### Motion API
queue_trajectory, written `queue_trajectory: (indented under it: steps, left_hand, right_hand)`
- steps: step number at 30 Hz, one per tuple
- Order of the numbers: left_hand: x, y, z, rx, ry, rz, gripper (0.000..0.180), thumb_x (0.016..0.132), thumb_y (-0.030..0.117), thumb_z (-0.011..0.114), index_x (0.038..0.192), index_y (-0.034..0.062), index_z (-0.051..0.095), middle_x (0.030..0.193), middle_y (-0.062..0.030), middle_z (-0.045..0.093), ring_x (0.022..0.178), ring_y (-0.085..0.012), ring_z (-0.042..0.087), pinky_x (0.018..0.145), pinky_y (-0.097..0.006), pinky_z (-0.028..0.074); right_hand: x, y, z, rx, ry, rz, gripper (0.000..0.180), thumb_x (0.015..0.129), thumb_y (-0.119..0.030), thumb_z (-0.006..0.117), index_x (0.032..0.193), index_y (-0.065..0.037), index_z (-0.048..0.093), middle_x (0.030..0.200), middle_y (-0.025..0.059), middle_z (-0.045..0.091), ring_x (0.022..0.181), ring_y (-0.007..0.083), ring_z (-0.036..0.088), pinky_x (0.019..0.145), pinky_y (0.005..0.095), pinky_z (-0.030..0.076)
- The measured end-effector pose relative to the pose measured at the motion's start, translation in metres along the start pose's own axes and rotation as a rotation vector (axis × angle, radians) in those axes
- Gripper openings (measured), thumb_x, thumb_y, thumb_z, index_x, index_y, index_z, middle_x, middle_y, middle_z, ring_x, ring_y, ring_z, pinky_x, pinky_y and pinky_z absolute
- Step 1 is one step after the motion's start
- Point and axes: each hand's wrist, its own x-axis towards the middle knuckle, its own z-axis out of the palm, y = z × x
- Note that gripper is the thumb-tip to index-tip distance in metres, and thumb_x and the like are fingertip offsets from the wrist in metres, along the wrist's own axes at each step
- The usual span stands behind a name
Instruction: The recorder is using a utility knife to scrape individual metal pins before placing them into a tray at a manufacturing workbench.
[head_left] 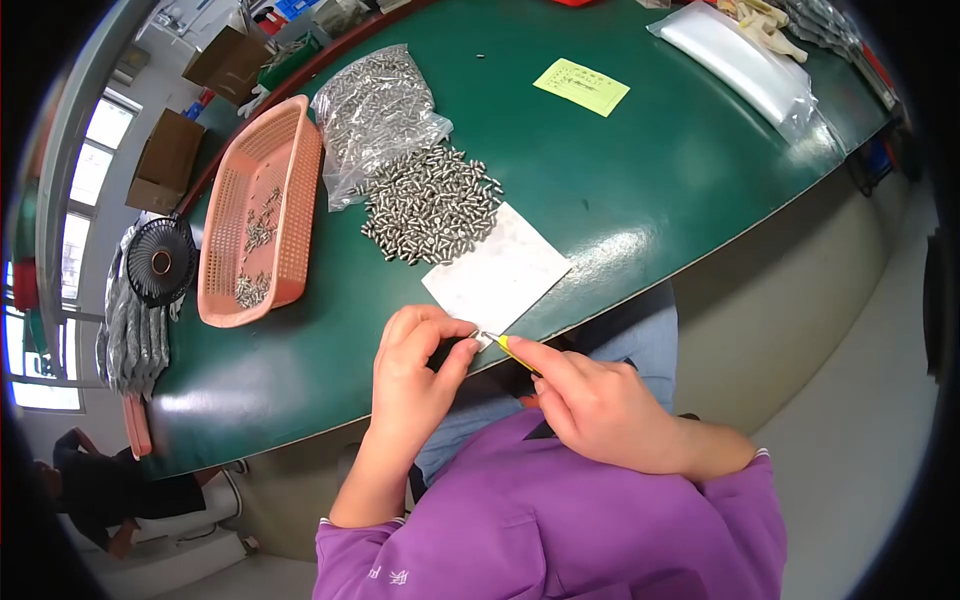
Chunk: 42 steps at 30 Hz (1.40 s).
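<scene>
My left hand (412, 370) pinches a small metal part (478, 333) between thumb and fingertips, over the near corner of a white paper sheet (505, 268). From the other side, my right hand (600, 402) grips a slim tool with a yellow handle (504, 344), its thin tip touching or very near the part. The exact kind of tool is too small to make out. Past the paper lies a heap of short, rounded silvery metal pins (425, 210), which overlaps the sheet's far left edge. A clear plastic bag (375, 105) full of similar pins adjoins the heap.
On the left of the green table (640, 180) stands a pink perforated basket (292, 225) with some pins inside. A black fan (161, 262) and stacked grey packets sit beyond it. A yellow-green slip (582, 87) and clear plastic bags (735, 65) lie far off. A person (95, 490) is at lower left.
</scene>
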Motion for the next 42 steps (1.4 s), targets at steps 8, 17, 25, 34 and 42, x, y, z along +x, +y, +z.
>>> queue_trajectory:
  steps: [8, 17, 25, 34, 42]
  left_hand:
    - [-0.001, -0.003, 0.003, 0.018, 0.041, 0.015, 0.015, 0.072, -0.002, 0.075, 0.084, 0.0047, 0.068, 0.086, -0.0068, 0.060, 0.082, -0.0248, 0.058, 0.070, -0.034, 0.048]
    - [0.001, -0.003, 0.003, 0.027, 0.043, 0.023, 0.015, 0.071, -0.001, 0.075, 0.081, 0.0042, 0.067, 0.084, -0.0071, 0.060, 0.081, -0.0253, 0.058, 0.070, -0.035, 0.048]
    - [0.000, -0.005, 0.005, 0.043, 0.052, 0.041, 0.014, 0.070, -0.001, 0.076, 0.080, 0.0045, 0.066, 0.084, -0.0074, 0.060, 0.081, -0.0259, 0.058, 0.071, -0.035, 0.048]
    - [0.005, -0.003, 0.003, 0.057, 0.034, 0.069, 0.014, 0.071, -0.001, 0.076, 0.078, 0.0040, 0.065, 0.082, -0.0076, 0.061, 0.078, -0.0262, 0.058, 0.070, -0.036, 0.047]
    - [-0.005, -0.013, 0.004, -0.054, 0.089, 0.060, 0.012, 0.079, -0.001, 0.073, 0.087, 0.0030, 0.065, 0.088, -0.0077, 0.063, 0.083, -0.0199, 0.060, 0.075, -0.031, 0.048]
  right_hand:
    - [0.004, -0.001, 0.004, -0.024, 0.053, -0.056, 0.045, 0.084, -0.006, 0.062, 0.127, -0.003, 0.055, 0.075, 0.0104, 0.060, 0.058, 0.0257, 0.063, 0.051, 0.0346, 0.054]
    - [0.004, -0.001, 0.003, -0.034, 0.010, -0.029, 0.048, 0.083, -0.001, 0.062, 0.130, -0.003, 0.054, 0.079, 0.0116, 0.065, 0.062, 0.0253, 0.065, 0.054, 0.0358, 0.055]
    - [0.006, -0.002, 0.004, -0.140, 0.021, -0.066, 0.049, 0.082, -0.009, 0.063, 0.130, -0.004, 0.054, 0.072, 0.0078, 0.058, 0.054, 0.0212, 0.062, 0.048, 0.0309, 0.052]
    - [0.014, -0.005, -0.006, -0.123, -0.076, -0.024, 0.051, 0.080, -0.003, 0.065, 0.130, -0.006, 0.056, 0.072, 0.0067, 0.059, 0.055, 0.0223, 0.061, 0.048, 0.0334, 0.052]
    - [0.010, -0.008, 0.001, -0.219, -0.092, -0.007, 0.048, 0.082, -0.003, 0.063, 0.129, -0.007, 0.057, 0.073, 0.0080, 0.060, 0.052, 0.0224, 0.060, 0.047, 0.0333, 0.052]
